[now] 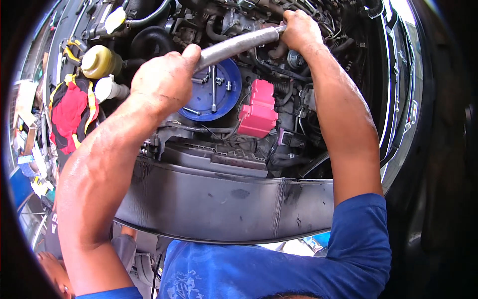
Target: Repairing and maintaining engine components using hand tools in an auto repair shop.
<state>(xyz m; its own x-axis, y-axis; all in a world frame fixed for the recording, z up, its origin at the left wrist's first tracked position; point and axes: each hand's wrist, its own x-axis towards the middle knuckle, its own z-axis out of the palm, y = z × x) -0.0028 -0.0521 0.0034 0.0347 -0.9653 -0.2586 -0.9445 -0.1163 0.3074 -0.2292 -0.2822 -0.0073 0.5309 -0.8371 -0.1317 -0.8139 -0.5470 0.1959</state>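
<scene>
My left hand [164,82] grips the pipe [239,47], my right hand [302,35] seemingly its thin shank [282,29]; a slip could bang my knuckles

A red-black cloth [69,110] lies near 1 yellowish reservoir [97,62]; a pink cover [258,110] sits beyond a grey mat [224,207].

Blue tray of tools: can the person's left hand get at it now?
Probably not while the left hand grips the metal bar; freed, likely yes, since the blue tray looks mostly unblocked.

vehicle workshop | exposed engine [236,22] | fender cover [224,209] | 1 blue tool tray [231,99]
</scene>
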